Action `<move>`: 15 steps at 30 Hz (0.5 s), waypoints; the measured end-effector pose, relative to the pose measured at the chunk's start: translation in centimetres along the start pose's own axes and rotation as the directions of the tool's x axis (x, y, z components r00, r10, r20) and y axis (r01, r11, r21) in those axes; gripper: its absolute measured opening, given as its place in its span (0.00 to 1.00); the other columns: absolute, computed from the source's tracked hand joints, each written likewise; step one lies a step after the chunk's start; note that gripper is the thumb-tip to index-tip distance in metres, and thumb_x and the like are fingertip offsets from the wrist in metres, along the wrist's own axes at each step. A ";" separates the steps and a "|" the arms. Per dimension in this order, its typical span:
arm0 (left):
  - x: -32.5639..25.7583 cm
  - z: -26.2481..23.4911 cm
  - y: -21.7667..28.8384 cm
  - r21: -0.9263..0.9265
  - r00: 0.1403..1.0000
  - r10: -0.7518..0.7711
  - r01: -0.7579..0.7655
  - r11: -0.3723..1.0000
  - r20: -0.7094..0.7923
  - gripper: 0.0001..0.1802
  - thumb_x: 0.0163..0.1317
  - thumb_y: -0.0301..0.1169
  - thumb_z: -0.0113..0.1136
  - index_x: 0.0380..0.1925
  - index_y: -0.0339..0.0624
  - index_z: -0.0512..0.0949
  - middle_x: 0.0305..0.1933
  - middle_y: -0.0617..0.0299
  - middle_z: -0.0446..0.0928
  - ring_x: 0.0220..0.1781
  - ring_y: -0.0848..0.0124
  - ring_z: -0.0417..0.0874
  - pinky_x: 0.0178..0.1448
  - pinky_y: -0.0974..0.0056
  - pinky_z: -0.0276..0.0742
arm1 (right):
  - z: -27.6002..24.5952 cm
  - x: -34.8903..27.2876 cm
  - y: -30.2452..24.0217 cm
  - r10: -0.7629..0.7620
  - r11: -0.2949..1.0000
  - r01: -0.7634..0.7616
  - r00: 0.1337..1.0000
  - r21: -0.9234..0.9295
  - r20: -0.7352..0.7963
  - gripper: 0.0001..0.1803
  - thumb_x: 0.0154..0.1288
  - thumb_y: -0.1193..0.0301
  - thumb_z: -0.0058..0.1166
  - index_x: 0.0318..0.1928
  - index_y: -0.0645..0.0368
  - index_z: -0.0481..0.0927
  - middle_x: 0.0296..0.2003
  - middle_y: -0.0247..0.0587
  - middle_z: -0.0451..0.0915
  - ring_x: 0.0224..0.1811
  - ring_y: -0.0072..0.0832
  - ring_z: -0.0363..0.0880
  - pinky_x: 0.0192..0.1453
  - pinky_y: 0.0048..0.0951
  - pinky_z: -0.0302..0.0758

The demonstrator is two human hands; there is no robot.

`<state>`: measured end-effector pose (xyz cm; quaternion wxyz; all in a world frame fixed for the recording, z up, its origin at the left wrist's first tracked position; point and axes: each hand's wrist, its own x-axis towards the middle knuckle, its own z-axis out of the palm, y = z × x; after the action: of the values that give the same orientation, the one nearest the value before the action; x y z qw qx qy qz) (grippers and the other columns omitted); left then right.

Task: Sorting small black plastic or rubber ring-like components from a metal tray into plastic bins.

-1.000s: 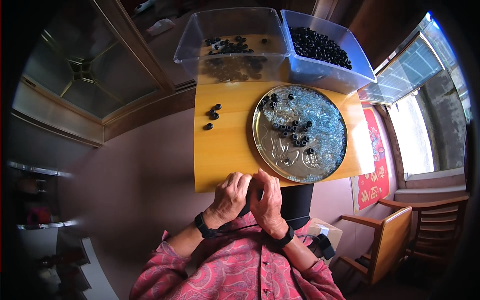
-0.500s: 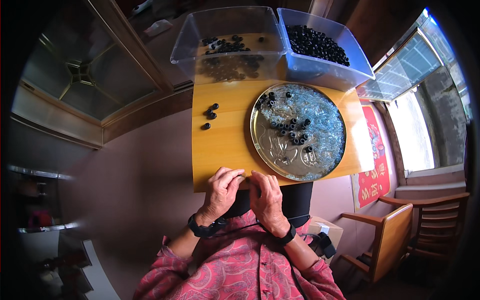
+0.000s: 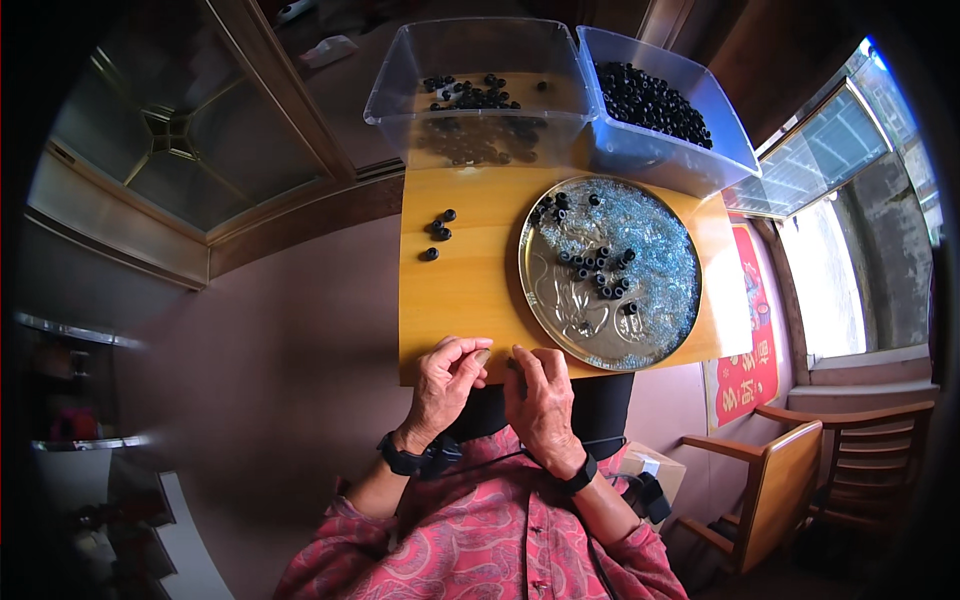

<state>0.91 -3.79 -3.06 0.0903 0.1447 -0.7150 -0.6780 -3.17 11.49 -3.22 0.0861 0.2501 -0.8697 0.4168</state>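
At the near edge of the wooden table, my left hand (image 3: pixel 443 388) is closed in a pinch, with a small brownish patch at its thumb and fingertip. What it holds is too small to name. Just across a narrow gap, my right hand (image 3: pixel 545 402) has its fingers bent together, a dark spot showing at the tips; I cannot make out what is in them. Beyond the right hand lies a round metal tray (image 3: pixel 530 300) bearing black beads (image 3: pixel 600 277) and many tiny clear-blue beads (image 3: pixel 655 250).
Several loose black beads (image 3: pixel 440 229) lie at the table's (image 3: pixel 460 300) left side. Behind stand two clear plastic bins, the left bin (image 3: pixel 390 115) holding scattered black beads, the right bin (image 3: pixel 680 170) heaped with them. A wooden chair (image 3: pixel 780 490) stands to the right.
My hands have drawn slightly apart at the fingertips. The whole view has shifted a little, so the table and bins sit farther right in the picture.
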 end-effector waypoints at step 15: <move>-0.7 -0.7 -0.4 -0.425 0.982 -0.162 0.190 0.885 0.101 0.12 0.71 0.30 0.60 0.50 0.35 0.81 0.38 0.64 0.81 0.34 0.78 0.81 0.40 0.71 0.82 | 0.7 1.0 -0.2 -0.065 0.990 0.064 0.998 -0.127 -0.006 0.10 0.56 0.77 0.61 0.40 0.56 0.82 0.40 0.42 0.75 0.39 0.43 0.78 0.40 0.40 0.76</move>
<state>1.88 -4.26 -3.40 0.0359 0.1640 -0.5330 -0.8293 -3.85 10.50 -3.20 0.1196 0.2701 -0.8853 0.3591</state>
